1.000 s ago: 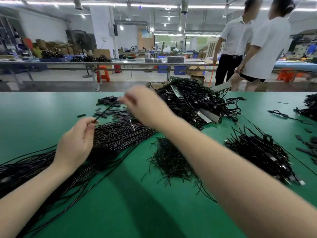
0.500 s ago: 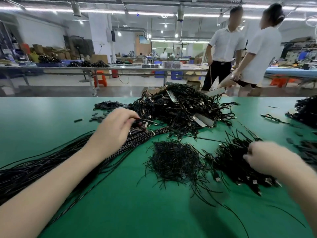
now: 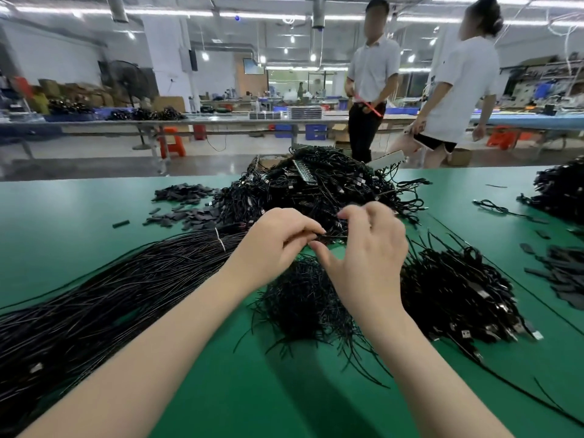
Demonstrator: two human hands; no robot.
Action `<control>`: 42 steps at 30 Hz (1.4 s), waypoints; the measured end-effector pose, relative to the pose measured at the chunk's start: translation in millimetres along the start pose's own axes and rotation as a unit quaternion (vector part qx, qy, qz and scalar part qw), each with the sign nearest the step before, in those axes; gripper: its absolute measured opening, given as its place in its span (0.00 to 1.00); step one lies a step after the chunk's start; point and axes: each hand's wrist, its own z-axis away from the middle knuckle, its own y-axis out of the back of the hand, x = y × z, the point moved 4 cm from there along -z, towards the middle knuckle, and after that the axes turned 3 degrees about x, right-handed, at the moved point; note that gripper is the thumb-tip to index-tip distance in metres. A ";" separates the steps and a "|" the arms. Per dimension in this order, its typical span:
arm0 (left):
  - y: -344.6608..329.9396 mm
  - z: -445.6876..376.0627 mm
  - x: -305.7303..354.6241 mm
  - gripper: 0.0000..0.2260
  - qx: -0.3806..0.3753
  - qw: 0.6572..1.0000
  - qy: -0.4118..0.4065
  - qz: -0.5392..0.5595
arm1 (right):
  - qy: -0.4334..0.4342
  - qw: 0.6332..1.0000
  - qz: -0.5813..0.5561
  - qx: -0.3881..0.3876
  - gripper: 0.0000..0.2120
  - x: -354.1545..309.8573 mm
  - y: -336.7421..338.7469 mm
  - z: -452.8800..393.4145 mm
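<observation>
Black cable (image 3: 330,238) pinched at both ends: left hand (image 3: 278,245), right hand (image 3: 369,251), fingers curled, just above short-wire pile (image 3: 303,298).

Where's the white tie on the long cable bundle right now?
Head view, left of centre: the white tie wraps the long cable bundle just left of the left hand, near the scattered flat black pieces.

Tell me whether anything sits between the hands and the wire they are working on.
Nothing visible does: the left hand and right hand both pinch the wire, held above the pile of short wires.
</observation>
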 end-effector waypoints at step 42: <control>-12.3 36.3 22.0 0.16 -0.266 0.840 0.242 0.406 | -0.211 0.758 -0.426 -0.446 0.16 50.0 -26.8 1.7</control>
